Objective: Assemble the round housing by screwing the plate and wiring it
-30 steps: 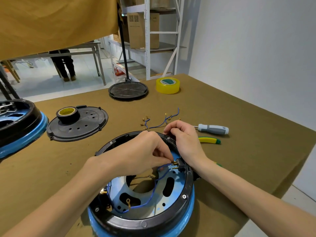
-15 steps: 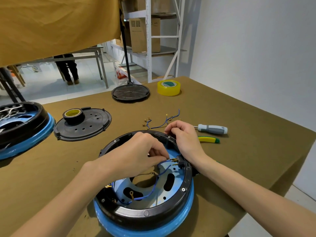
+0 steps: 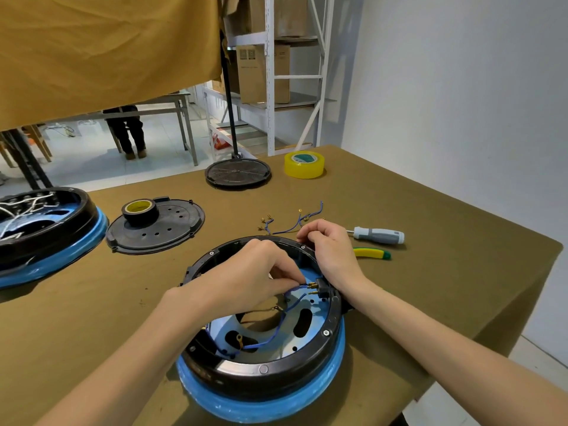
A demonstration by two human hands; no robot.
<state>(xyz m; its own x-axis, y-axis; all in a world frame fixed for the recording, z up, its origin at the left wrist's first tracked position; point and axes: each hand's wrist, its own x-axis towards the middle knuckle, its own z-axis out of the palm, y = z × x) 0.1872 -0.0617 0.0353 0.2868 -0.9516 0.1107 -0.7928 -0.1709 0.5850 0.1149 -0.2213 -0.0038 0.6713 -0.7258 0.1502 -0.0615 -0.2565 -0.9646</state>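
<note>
Two round housings with blue bases sit on the table (image 3: 430, 210): one housing (image 3: 264, 373) under the hands, a second housing (image 3: 46, 241) to its left. Beyond the near housing lie two black round plates (image 3: 159, 229) (image 3: 238, 173), two tape rolls (image 3: 140, 210) (image 3: 304, 164), one screwdriver (image 3: 378, 235), one pair of pliers (image 3: 372, 253) and a loose bunch of blue wires (image 3: 295, 222).

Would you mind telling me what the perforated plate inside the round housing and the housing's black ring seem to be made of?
Perforated plate: probably sheet metal, pale and reflective with cut-out slots. Black ring: apparently glossy moulded plastic with a bright highlight, though coated metal cannot be excluded.
</note>
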